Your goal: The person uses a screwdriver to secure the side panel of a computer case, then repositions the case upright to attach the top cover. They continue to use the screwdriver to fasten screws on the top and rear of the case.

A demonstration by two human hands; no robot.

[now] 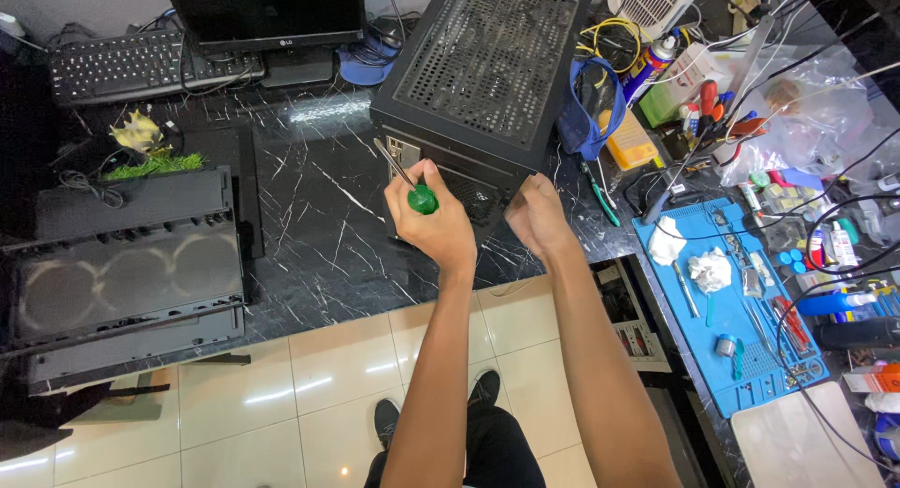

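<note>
Now my left hand [433, 224] is closed around a green-handled screwdriver [409, 183] tipped at the black computer case [478, 75] on the marble surface [309, 207], my right hand [536, 216] bracing its corner, apparently working a rear screw.

Green-handled screwdriver [409, 185] angled against black mesh-topped computer case [478, 75]; case lies tilted on marble counter.
</note>
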